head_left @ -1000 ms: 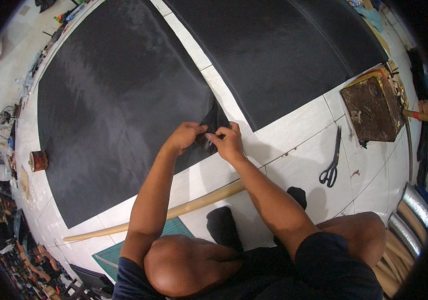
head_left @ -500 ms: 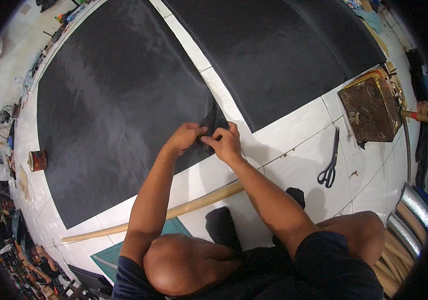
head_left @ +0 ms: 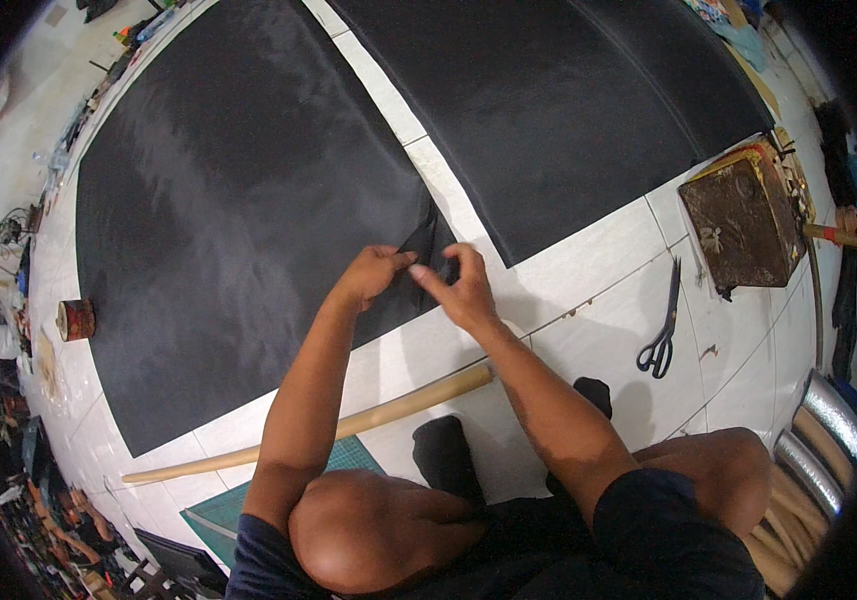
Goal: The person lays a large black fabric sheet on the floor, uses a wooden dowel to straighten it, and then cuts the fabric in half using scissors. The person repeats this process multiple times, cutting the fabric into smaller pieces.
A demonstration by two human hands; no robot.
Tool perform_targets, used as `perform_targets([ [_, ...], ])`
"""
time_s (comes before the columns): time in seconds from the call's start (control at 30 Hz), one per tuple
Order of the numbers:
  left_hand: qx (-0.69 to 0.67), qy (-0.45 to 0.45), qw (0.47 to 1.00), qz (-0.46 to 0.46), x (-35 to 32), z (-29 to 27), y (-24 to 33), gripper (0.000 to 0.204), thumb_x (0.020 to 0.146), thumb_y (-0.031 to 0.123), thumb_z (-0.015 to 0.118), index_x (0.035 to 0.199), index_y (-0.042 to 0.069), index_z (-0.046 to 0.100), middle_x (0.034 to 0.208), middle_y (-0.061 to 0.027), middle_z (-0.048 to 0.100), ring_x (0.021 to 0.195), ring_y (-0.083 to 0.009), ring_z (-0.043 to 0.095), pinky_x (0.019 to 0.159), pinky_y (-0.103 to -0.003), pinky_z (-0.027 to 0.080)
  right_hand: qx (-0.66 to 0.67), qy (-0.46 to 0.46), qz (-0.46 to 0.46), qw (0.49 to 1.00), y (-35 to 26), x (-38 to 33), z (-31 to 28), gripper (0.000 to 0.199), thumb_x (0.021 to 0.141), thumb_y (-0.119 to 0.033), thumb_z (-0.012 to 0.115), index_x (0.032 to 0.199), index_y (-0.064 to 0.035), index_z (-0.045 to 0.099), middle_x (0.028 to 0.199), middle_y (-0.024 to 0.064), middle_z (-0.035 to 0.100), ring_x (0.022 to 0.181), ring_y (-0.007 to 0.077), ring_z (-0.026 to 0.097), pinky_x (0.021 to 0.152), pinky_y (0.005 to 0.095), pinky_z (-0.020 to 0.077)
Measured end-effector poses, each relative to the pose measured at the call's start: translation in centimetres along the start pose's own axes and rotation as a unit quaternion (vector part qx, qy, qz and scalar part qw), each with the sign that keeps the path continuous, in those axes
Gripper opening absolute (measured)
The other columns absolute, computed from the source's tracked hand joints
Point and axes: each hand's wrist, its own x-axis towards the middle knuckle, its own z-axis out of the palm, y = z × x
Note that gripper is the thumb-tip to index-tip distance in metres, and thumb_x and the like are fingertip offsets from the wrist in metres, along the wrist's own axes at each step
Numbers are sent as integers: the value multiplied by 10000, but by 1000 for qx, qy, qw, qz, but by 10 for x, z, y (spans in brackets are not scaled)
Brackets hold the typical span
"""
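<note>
A large black sheet (head_left: 239,200) with a leathery sheen lies on the floor, its near right corner lifted and folded. My left hand (head_left: 374,275) is closed in a pinch on the folded part of that corner. Close beside it, my right hand (head_left: 464,290) has its thumb and bent index finger apart, with black material showing between them. The thumb tip comes near the left fingertips. My other right fingertips are partly hidden at the sheet's edge.
A second black sheet (head_left: 549,130) lies to the right across a strip of white tile. Black scissors (head_left: 662,335), a brown worn block (head_left: 739,225) and a red tin (head_left: 76,320) are around. A curved tan strip (head_left: 349,425) and green cutting mat (head_left: 234,515) lie near my feet.
My right thumb and index finger have spread apart from their pinch, and the hand has shifted slightly right. My left hand stays on the folded corner.
</note>
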Motion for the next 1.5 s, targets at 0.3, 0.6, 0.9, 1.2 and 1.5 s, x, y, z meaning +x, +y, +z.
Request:
perform_targets([
  [0.3,13,-10,1000,15,-1,7,2,320,910,293,625,915,-21,686,909,-106,657,826,-177,553,755,-316,443,-104,-36,11,994,36,0,3,343,802,-321,753,824,1,637,1217,270,498,1140,402,492,940,458,418],
  [0.6,-83,-38,996,27,10,16,-16,558,934,446,532,1189,-40,635,1149,-199,657,1069,-297,610,965,-378,432,-75,37,137,987,3,41,-42,410,850,-334,674,1085,-12,578,990,166,643,965,314,629,856,409,476],
  [0.9,173,9,975,142,7,29,-39,478,884,406,598,1200,52,655,1077,-185,692,1066,-361,637,1123,-636,144,-475,-222,-30,851,-12,138,-62,513,827,-224,657,1274,-29,498,1266,208,533,1133,388,561,976,483,448],
  [1.2,74,71,981,165,-23,-13,-4,365,918,313,594,1156,48,674,1118,-149,692,1043,-278,657,1053,-471,357,-340,-145,221,903,-28,251,-115,409,901,-270,455,1085,50,632,1168,292,606,1111,425,586,957,495,441],
  [1.5,-55,112,992,17,-143,-68,91,236,959,206,574,1010,0,675,910,-48,666,855,-141,589,802,-294,476,-68,159,252,952,-164,321,-297,474,936,-364,490,1082,62,637,1036,224,645,952,294,592,875,398,435],
])
